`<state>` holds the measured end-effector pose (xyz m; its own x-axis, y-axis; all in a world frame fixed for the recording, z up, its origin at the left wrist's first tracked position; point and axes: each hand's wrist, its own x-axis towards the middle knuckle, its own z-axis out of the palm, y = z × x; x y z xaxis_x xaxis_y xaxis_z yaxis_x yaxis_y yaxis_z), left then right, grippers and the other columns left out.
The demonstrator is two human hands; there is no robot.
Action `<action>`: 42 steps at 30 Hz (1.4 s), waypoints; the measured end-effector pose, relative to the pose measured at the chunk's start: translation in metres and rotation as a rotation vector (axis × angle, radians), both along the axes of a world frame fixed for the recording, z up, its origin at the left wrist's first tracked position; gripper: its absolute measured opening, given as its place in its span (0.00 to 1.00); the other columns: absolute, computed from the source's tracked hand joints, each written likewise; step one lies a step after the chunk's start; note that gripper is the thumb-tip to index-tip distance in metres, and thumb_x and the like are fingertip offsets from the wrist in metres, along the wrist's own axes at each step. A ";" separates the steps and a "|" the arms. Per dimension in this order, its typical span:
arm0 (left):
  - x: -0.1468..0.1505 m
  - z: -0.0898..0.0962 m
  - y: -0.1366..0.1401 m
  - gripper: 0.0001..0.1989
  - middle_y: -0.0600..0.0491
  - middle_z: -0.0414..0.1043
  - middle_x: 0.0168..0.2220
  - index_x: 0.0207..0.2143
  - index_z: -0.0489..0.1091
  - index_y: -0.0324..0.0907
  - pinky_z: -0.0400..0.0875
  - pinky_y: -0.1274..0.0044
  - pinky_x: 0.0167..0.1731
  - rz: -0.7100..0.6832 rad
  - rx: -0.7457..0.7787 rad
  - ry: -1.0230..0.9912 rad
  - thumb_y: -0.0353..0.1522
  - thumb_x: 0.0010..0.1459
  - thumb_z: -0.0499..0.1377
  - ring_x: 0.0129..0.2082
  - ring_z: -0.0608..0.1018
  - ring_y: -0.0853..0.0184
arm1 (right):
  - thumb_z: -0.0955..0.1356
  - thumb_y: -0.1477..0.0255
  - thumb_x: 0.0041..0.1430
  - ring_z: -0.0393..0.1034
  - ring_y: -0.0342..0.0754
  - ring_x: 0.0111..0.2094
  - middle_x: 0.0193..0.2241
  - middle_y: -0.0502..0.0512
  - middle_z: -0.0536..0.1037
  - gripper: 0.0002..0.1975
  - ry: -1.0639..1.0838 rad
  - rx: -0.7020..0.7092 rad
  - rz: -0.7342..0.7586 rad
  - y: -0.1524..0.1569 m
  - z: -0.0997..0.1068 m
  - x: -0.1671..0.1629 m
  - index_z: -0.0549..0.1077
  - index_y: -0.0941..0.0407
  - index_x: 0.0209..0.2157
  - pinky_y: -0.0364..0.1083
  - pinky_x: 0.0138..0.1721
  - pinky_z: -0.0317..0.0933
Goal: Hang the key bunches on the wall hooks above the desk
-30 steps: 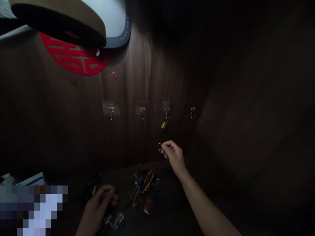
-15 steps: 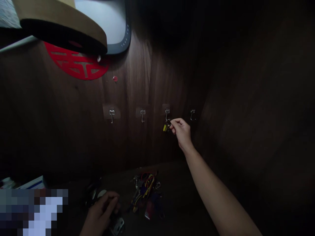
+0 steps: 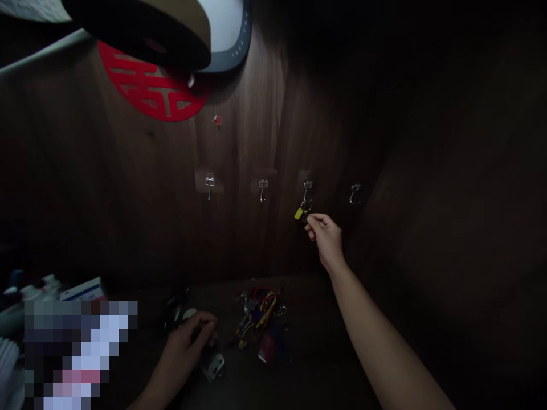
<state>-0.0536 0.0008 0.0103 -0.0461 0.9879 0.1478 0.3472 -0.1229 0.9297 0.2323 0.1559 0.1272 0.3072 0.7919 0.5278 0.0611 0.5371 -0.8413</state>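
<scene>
The right forearm point(image 3: 378, 330) is slanting bare from the lower right corner, upward and to the left. Its wrist point(image 3: 334, 263) is staying nearly in line with it. The right hand point(image 3: 325, 239) is pinching with thumb and forefinger, while the other fingers are curling below. The left hand point(image 3: 192, 340) is hanging much lower, and its fingers are bending loosely inward, the thumb lying near the forefinger. The left forearm point(image 3: 149, 393) is showing only partly, at the bottom edge.

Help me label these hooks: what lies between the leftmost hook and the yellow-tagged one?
The head view shows one silver hook there, nothing visible hanging on it.
</scene>
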 end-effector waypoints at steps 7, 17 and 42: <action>-0.013 -0.009 0.006 0.13 0.56 0.75 0.24 0.31 0.71 0.44 0.70 0.77 0.30 0.176 0.020 -0.056 0.44 0.54 0.55 0.27 0.78 0.65 | 0.70 0.64 0.46 0.56 0.37 0.16 0.18 0.46 0.69 0.12 -0.005 -0.106 0.056 -0.021 -0.037 -0.013 0.71 0.56 0.31 0.39 0.17 0.49; -0.034 -0.009 0.012 0.13 0.56 0.77 0.27 0.33 0.70 0.44 0.71 0.77 0.33 0.322 0.063 -0.054 0.44 0.54 0.56 0.30 0.79 0.64 | 0.69 0.61 0.48 0.58 0.39 0.17 0.19 0.47 0.70 0.14 -0.189 -0.316 0.347 -0.060 -0.084 -0.056 0.71 0.56 0.33 0.40 0.19 0.52; -0.026 -0.003 0.005 0.08 0.58 0.77 0.30 0.32 0.71 0.46 0.68 0.79 0.32 0.253 0.125 0.201 0.37 0.56 0.54 0.31 0.78 0.65 | 0.65 0.77 0.58 0.61 0.52 0.46 0.43 0.54 0.72 0.11 -1.243 0.055 0.462 -0.116 -0.138 -0.130 0.71 0.52 0.43 0.52 0.47 0.58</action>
<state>-0.0795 0.0059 0.0075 -0.2447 0.9227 0.2978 0.5560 -0.1181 0.8227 0.1027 0.0400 -0.0105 -0.6905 0.6608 0.2943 0.5729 0.7480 -0.3352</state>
